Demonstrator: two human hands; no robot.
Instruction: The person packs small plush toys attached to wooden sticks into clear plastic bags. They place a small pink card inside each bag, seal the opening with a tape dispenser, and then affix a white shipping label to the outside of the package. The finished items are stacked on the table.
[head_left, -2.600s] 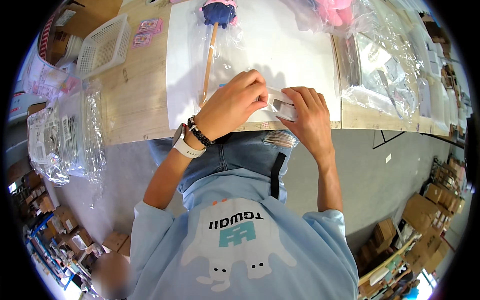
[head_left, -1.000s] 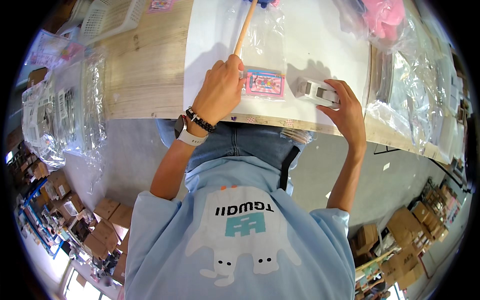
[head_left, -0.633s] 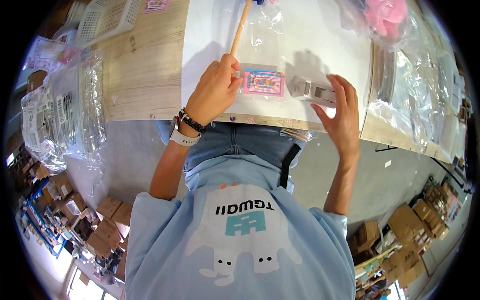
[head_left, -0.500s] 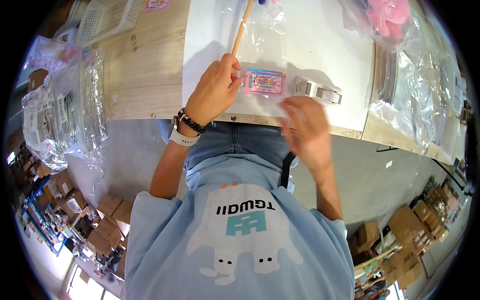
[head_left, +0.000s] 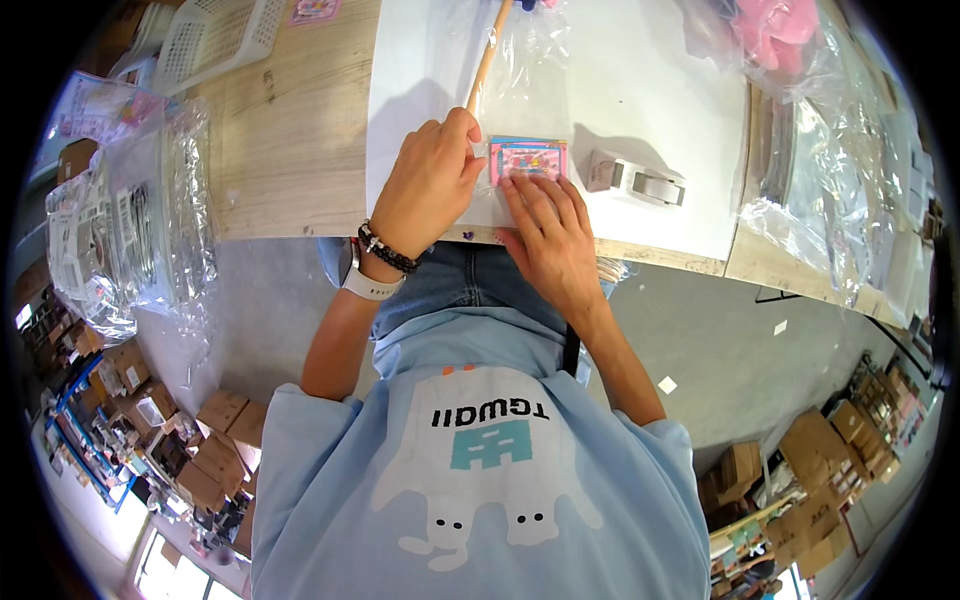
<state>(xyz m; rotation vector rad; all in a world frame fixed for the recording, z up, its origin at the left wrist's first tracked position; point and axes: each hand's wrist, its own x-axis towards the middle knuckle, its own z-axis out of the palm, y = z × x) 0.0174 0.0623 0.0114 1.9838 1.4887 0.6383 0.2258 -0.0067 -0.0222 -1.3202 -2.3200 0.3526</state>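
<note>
As the right hand (head_left: 553,232), freed of the white tape dispenser (head_left: 640,180), is resting open on the pink card (head_left: 525,158) on the table (head_left: 290,150), work is shifting there, while the left hand (head_left: 432,175) is curling by the wooden stick (head_left: 486,72), its hold unclear.

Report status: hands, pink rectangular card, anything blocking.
Left hand over slim light-brown wooden stick, grip hidden. Right hand over near edge of pink card. White plastic tape dispenser right of card, not blocking.
</note>
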